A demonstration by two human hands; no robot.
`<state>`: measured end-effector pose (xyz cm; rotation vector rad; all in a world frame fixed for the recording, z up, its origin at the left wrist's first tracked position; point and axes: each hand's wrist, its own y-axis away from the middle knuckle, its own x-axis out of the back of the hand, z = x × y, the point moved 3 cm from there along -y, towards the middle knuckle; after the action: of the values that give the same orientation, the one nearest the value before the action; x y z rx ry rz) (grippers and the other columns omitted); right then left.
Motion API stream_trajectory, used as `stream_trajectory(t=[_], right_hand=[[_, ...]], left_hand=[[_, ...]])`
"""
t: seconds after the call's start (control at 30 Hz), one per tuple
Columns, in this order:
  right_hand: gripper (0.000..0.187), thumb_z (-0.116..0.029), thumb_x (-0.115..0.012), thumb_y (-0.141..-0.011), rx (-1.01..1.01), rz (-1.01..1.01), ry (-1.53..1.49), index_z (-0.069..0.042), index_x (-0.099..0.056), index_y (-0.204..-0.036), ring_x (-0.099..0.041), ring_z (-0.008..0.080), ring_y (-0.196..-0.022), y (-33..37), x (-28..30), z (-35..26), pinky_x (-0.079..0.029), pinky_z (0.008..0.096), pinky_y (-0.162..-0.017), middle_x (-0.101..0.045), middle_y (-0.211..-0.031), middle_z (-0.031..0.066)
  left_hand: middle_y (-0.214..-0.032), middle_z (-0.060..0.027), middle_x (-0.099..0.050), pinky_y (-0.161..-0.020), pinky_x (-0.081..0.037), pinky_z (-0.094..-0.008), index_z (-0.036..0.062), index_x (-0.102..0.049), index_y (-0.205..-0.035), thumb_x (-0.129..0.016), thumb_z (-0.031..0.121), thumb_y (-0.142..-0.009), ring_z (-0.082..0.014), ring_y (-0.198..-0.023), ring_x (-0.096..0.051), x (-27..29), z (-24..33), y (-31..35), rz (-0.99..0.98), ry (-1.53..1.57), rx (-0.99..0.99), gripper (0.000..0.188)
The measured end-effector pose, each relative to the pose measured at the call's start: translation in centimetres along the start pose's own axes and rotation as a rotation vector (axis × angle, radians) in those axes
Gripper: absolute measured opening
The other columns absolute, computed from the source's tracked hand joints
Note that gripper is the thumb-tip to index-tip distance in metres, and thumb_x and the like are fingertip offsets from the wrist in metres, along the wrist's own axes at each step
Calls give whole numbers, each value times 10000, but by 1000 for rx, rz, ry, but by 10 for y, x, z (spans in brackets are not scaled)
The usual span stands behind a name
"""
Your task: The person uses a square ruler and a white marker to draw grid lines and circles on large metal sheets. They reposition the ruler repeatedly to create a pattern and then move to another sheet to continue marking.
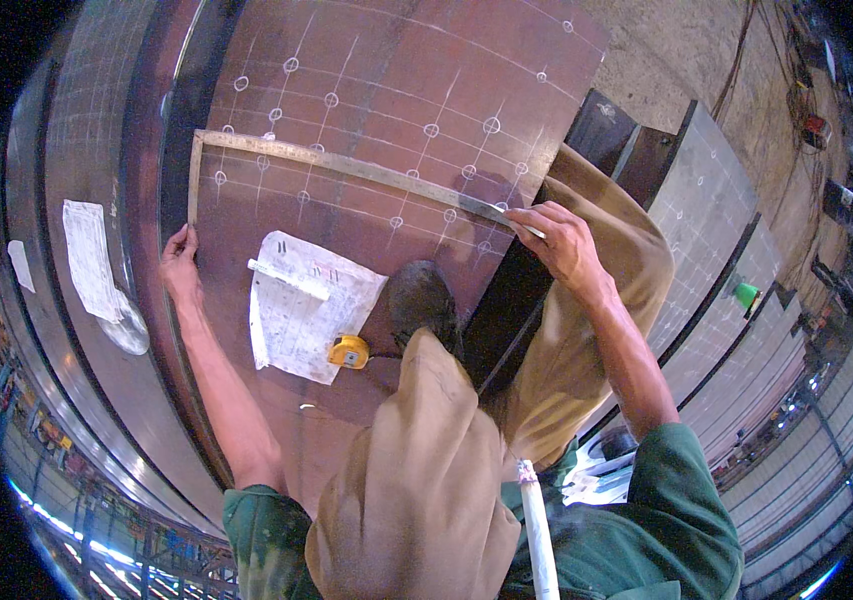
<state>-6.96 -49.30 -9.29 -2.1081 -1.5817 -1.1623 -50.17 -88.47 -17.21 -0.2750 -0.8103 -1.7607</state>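
A long metal carpenter's square (366, 172) lies across a reddish-brown steel plate (346, 220) marked with white grid lines and small circles. My left hand (182, 268) pinches the end of the square's short leg at the plate's left edge. Over the far end of the long leg, my right hand (558, 240) is closed around a short white chalk stick (534, 231), its fingertips close to the square. Nearer me, a creased paper sheet (296, 330) rests on the plate, with a yellow tape measure (348, 351) on its corner.
My dark shoe (422, 300) and bent legs in tan trousers are on and beside the plate. More gridded plates (706, 190) stand to the right. Dark beams run along the left, one bearing papers (91, 260). A white cigarette (538, 530) juts into the lower foreground.
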Motion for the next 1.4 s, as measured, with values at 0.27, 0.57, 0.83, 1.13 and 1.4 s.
stream_trajectory(t=[0.27, 0.57, 0.83, 1.13, 1.4], right_hand=[[207, -94, -673, -840, 27, 30, 7, -78, -676, -1047, -622, 266, -829, 13, 3, 6, -516, 360, -752, -661, -900, 92], [224, -68, -679, -828, 11, 11, -3, -72, -672, -1052, -624, 265, -838, 20, 8, 11, -514, 362, -754, -662, -905, 91], [217, -74, -673, -832, 19, 23, -19, -79, -669, -1049, -623, 257, -854, 16, 5, 9, -516, 359, -761, -659, -928, 89], [238, -78, -665, -833, 60, 3, -31, -96, -662, -1070, -608, 255, -836, -6, 0, -3, -517, 357, -760, -658, -923, 84], [253, -63, -667, -823, 70, 0, -7, -64, -653, -1076, -603, 259, -829, 9, 3, 2, -513, 363, -751, -657, -921, 86]], left_hand=[[-950, -36, -669, -812, -451, -219, 12, -701, -1046, -675, 44, -879, -98, -876, -592, 8, -16, -9, -18, 106, -9, 173], [-960, -42, -673, -824, -449, -224, 3, -693, -1051, -671, 43, -882, -103, -883, -595, 6, -19, -11, -39, 118, -11, 175], [-982, -51, -678, -851, -446, -234, 11, -697, -1045, -676, 53, -881, -112, -915, -596, 4, -23, -14, -33, 115, 14, 171], [-964, -42, -673, -845, -442, -230, 9, -697, -1048, -682, 55, -878, -102, -903, -590, 2, -16, -10, -25, 73, -7, 176], [-942, -38, -670, -813, -441, -221, 9, -697, -1052, -682, 60, -879, -97, -867, -588, 8, -24, -14, -37, 111, -34, 181]])
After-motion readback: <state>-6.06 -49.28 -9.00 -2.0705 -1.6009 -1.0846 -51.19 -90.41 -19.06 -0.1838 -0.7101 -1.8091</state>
